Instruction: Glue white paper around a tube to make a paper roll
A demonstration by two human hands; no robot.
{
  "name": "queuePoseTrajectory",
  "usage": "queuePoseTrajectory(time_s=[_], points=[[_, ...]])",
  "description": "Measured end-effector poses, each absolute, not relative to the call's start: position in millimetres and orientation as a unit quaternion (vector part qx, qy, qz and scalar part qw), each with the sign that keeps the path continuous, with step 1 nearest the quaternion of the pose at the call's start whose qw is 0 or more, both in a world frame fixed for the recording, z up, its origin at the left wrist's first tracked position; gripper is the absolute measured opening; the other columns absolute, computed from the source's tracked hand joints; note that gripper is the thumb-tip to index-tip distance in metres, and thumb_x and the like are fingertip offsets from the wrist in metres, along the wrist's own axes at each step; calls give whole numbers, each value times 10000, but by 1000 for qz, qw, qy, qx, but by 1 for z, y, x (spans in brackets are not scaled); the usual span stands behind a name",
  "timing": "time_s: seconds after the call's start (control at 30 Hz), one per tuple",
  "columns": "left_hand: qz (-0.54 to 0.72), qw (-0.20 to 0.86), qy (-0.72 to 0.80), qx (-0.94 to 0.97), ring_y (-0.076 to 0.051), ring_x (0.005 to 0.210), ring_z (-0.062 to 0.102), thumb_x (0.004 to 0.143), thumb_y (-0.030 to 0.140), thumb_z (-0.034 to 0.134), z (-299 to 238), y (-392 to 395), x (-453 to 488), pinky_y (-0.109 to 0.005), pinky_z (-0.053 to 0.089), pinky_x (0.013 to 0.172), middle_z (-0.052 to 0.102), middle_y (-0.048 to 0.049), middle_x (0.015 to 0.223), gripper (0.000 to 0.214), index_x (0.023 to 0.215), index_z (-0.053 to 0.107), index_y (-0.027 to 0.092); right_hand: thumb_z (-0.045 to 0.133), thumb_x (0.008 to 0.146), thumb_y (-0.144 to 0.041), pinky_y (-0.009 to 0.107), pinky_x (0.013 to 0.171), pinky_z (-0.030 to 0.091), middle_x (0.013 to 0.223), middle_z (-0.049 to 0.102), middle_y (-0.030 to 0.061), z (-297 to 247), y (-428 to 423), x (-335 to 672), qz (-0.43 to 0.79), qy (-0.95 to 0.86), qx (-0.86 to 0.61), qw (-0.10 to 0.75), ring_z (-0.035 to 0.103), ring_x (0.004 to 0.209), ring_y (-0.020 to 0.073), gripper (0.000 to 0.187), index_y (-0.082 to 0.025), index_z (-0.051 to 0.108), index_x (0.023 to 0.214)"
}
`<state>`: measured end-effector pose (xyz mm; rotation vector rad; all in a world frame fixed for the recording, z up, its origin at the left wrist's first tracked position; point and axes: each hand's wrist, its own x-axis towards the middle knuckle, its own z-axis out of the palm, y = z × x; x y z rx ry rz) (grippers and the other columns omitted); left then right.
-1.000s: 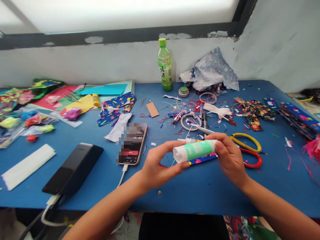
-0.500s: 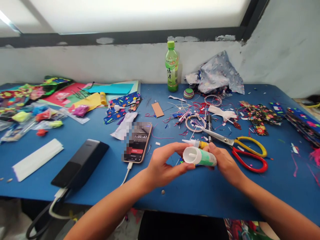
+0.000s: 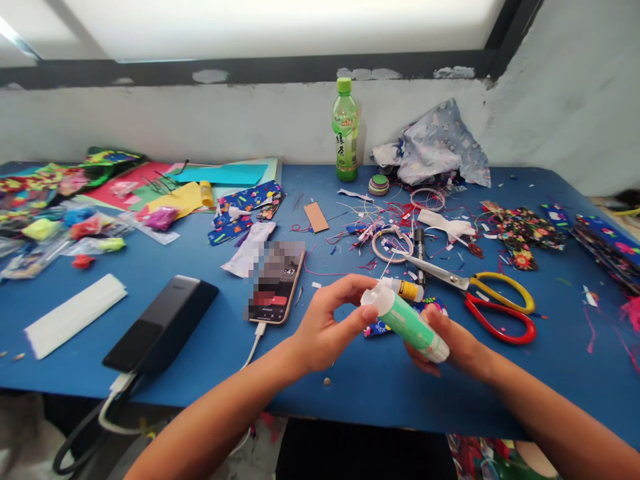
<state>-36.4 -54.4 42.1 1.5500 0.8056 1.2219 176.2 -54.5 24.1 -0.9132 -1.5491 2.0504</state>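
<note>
A white glue stick (image 3: 410, 323) with a green label is held between both hands over the table's front half. My left hand (image 3: 333, 323) pinches its open white end between thumb and fingers. Around the lower end, my right hand (image 3: 457, 340) has its thumb and fingers closed. The tube slants, open end up to the left and base down to the right. Just behind it lie a small glue bottle (image 3: 409, 291) with a yellow band and a blue patterned cloth piece (image 3: 437, 307), partly covered by the tube and hands.
Scissors (image 3: 493, 300) with red and yellow handles lie right of the hands, by a black marker (image 3: 419, 247) and thread scraps. A phone (image 3: 285, 283) and a power bank (image 3: 163, 323) are on the left. A green tea bottle (image 3: 345, 133) stands at the back.
Both hands have tilted the glue stick: its open end no longer faces me, and its base has swung down to the right. The yellow-banded bottle and patterned cloth show more now.
</note>
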Motion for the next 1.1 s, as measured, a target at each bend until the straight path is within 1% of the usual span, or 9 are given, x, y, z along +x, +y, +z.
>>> queuePoseTrajectory(time_s=[0.1, 0.2, 0.33, 0.47, 0.63, 0.77, 0.87, 0.97, 1.1], points=[[485, 546, 326, 600, -128, 619, 604, 849, 537, 610, 43, -54, -36, -223, 522, 564, 650, -31, 741, 423, 964, 648, 132, 320, 847, -782, 214, 332, 246, 470, 429, -40, 22, -56, 174, 799, -498, -277, 193, 392, 335, 68, 684, -178, 509, 587], [478, 579, 315, 580, -133, 619, 616, 839, 544, 620, 44, -53, -36, -228, 522, 563, 654, -31, 744, 427, 960, 646, 135, 340, 846, -775, 211, 326, 249, 470, 433, -44, 22, -59, 172, 794, -495, -283, 209, 385, 336, 69, 666, -176, 524, 623], [470, 593, 309, 577, -161, 716, 643, 789, 528, 685, 44, -54, -37, -261, 551, 649, 692, -57, 841, 435, 990, 656, 143, 327, 861, -757, 234, 382, 290, 425, 443, -21, 24, -62, 172, 715, -565, -332, 243, 388, 362, 84, 683, -174, 516, 560], [445, 612, 298, 583, -178, 847, 654, 741, 417, 771, 41, -58, -35, -283, 540, 792, 706, -77, 963, 421, 1039, 647, 146, 265, 910, -705, 258, 452, 332, 482, 504, 15, 32, -62, 170, 611, -672, -341, 242, 448, 441, 115, 694, -163, 531, 567], [403, 576, 302, 643, -178, 851, 613, 881, 449, 600, 36, -62, -31, -277, 506, 765, 673, -65, 954, 350, 1067, 619, 153, 455, 946, -458, 225, 512, 335, 604, 450, -36, 47, -63, 169, 416, -767, -385, 302, 409, 535, 97, 372, -188, 453, 691], [361, 489, 301, 735, -160, 800, 548, 956, 407, 454, 29, -68, -26, -279, 467, 741, 614, -55, 925, 290, 1048, 545, 148, 408, 967, -305, 205, 486, 301, 589, 393, -60, 49, -67, 169, 422, -786, -350, 285, 355, 502, 77, 292, -194, 434, 699], [336, 487, 318, 741, -156, 746, 538, 990, 435, 327, 23, -73, -24, -289, 463, 712, 590, -47, 876, 312, 1029, 474, 162, 393, 964, -256, 199, 491, 298, 601, 406, -61, 47, -68, 169, 419, -795, -343, 273, 357, 502, 72, 255, -192, 444, 723], [300, 501, 339, 738, -158, 658, 524, 986, 503, 263, 17, -75, -23, -293, 450, 647, 574, -28, 790, 367, 1031, 423, 176, 388, 961, -262, 204, 493, 293, 595, 405, -60, 47, -67, 168, 418, -797, -351, 257, 355, 501, 74, 264, -195, 422, 707], [263, 484, 367, 750, -180, 669, 541, 980, 530, 241, 13, -76, -23, -318, 446, 662, 603, -48, 813, 392, 1069, 391, 179, 346, 968, -301, 219, 483, 290, 595, 414, -53, 47, -67, 167, 438, -787, -375, 219, 365, 490, 84, 278, -202, 409, 716]])
